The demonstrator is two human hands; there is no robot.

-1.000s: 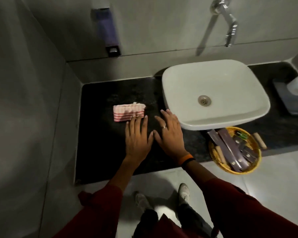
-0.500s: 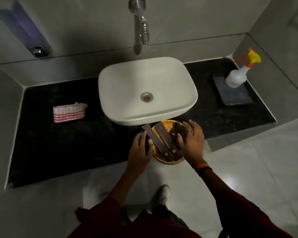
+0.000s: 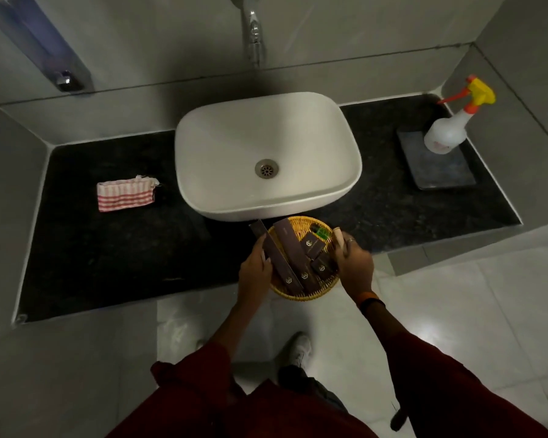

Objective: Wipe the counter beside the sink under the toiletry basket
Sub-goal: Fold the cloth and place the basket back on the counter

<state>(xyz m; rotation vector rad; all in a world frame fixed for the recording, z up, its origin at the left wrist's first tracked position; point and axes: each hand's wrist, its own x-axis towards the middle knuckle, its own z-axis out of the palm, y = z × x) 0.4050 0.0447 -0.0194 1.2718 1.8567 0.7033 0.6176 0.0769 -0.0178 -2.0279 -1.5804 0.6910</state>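
Observation:
A round yellow woven toiletry basket (image 3: 301,294) holds several dark brown boxes and sits at the counter's front edge, just below the white sink (image 3: 266,153). My left hand (image 3: 255,270) grips the basket's left rim. On the opposite rim, my right hand (image 3: 353,267) is closed around the edge. A folded red-and-white striped cloth (image 3: 125,194) lies on the black counter (image 3: 108,254) to the left of the sink, away from both hands.
A white spray bottle (image 3: 446,131) with a yellow and orange trigger stands on a grey tray (image 3: 440,172) at the right end of the counter. A chrome tap (image 3: 253,30) hangs over the sink. Grey walls enclose the counter on three sides.
Both hands left the counter near the cloth, moved right and took hold of the basket on either side. My view swung right, and the spray bottle came into sight.

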